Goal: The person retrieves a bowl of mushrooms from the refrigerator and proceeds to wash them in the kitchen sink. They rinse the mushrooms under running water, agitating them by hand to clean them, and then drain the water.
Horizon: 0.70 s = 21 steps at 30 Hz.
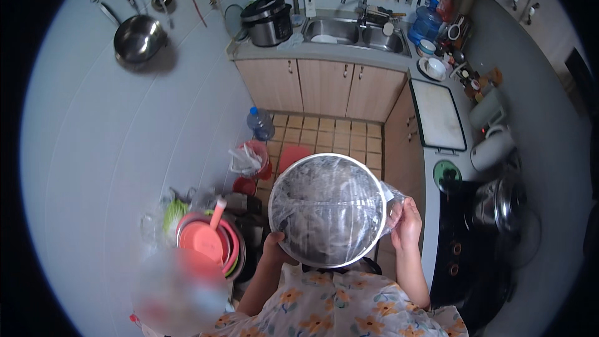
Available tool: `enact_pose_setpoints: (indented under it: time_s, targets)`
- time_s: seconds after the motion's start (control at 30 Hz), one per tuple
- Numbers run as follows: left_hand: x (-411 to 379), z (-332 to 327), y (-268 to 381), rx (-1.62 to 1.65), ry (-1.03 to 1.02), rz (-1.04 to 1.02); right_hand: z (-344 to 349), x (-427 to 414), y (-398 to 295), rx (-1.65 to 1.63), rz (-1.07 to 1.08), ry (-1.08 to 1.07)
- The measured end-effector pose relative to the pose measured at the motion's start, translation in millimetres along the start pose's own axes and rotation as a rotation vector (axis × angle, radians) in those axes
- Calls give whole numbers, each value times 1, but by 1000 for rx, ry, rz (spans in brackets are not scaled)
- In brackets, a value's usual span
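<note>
A round metal basin or pan (327, 215) is held in front of my body, with clear plastic film stretched across its top. The film looks wrinkled, and what lies beneath is hard to make out. My left hand (277, 247) grips the lower left of the rim, its thumb on top and the other fingers hidden underneath. On the right side, the fingers of my right hand (406, 225) pinch a loose, bunched edge of the plastic film (393, 196) that sticks out past the rim.
On my right, the counter carries a cutting board (439, 114), an electric kettle (491, 150) and a black hob (451, 243) with a pot (498, 206). Stacked pink basins (201, 238) stand at left. A bin (252, 157) and water bottle (260, 124) are on the floor; the sink (332, 30) is ahead.
</note>
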<state>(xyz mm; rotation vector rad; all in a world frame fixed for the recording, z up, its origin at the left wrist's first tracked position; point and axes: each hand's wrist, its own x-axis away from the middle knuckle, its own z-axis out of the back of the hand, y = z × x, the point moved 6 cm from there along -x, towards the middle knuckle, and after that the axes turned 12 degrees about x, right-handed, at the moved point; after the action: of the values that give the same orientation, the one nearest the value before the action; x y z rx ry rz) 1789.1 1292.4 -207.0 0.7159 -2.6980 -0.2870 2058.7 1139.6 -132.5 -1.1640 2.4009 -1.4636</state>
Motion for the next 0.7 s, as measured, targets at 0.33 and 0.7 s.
enact_pose_setpoints:
  time_s: [0.33,0.7]
  targets:
    - [-241,-46,77,103,50,-179,-67,-282,-41,468,-439,-13]
    - [-547,-78,195,81,2,-198,-141,-575,-80,891,172,203]
